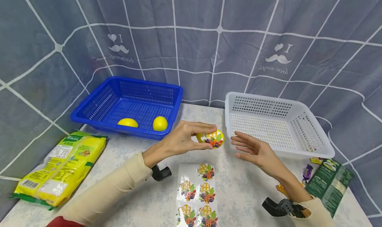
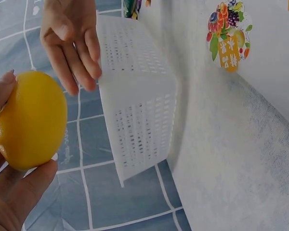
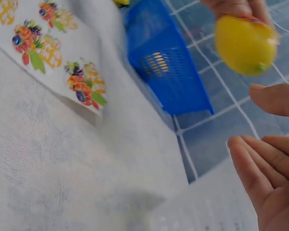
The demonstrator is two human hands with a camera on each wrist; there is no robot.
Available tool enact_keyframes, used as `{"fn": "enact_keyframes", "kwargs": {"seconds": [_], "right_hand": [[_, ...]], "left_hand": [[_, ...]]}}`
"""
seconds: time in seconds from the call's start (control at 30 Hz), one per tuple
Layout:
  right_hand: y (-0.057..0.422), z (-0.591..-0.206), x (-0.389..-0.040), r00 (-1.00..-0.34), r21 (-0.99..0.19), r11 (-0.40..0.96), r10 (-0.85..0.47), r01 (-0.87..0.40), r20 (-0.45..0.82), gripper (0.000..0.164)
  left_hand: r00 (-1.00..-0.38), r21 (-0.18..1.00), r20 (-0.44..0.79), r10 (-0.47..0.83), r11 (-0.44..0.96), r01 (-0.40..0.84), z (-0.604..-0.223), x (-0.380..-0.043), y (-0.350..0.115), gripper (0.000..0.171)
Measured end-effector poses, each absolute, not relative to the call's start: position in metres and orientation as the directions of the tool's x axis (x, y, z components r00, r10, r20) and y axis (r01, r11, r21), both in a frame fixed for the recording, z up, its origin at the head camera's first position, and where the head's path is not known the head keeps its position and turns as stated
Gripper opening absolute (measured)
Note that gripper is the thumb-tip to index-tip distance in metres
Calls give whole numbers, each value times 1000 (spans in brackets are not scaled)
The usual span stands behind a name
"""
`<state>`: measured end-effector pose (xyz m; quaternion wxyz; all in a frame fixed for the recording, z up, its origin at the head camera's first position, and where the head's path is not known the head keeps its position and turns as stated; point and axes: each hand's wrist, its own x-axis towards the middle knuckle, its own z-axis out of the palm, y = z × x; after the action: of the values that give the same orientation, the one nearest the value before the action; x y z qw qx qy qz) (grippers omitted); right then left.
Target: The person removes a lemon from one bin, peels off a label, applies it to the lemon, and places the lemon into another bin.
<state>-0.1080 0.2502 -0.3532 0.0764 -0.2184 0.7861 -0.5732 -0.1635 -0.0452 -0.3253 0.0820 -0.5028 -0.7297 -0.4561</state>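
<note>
My left hand [image 1: 183, 139] holds a yellow lemon [image 2: 33, 120] between thumb and fingers, above the table and between two baskets. A colourful fruit sticker [image 1: 213, 140] shows on the lemon's side in the head view. Just right of the lemon is my right hand [image 1: 256, 151], fingers extended and apart, with nothing in it. Its fingertips [image 3: 238, 144] point toward the lemon across a small gap. Below both hands lies a white sticker sheet [image 1: 186, 172] with several fruit stickers and a bare patch at its upper left.
At the back left stands a blue basket [image 1: 99, 125] with two lemons [image 1: 160, 123] inside. A white basket [image 1: 227, 112] stands at the back right. A yellow Knorr bag [image 1: 62, 167] lies at far left. At right are a green packet [image 1: 328, 184] and a purple-wrapped candy [image 1: 307, 172].
</note>
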Motion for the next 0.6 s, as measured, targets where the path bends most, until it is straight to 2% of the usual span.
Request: {"fn": "enact_keyframes", "kwargs": {"seconds": [0.13, 0.3, 0.4, 0.5, 0.6], "right_hand": [[278, -347, -101, -931, -935, 282, -349, -216, 110, 53], [335, -340, -95, -980, -862, 481, -185, -157, 75, 44], [377, -340, -90, -998, -782, 619, -48, -70, 52, 47], [411, -341, -87, -992, -674, 735, 125, 74, 27, 55], [436, -342, -85, -971, -590, 785, 240, 190, 8, 61]], "left_hand": [[-470, 567, 590, 656, 78, 820, -325, -164, -45, 47], [-479, 570, 592, 649, 83, 817, -324, -167, -43, 46], [-489, 578, 586, 646, 90, 811, -324, -169, -42, 47], [-497, 583, 586, 639, 93, 807, -323, -171, -40, 47], [-504, 583, 589, 632, 99, 806, -321, -174, -36, 47]]}}
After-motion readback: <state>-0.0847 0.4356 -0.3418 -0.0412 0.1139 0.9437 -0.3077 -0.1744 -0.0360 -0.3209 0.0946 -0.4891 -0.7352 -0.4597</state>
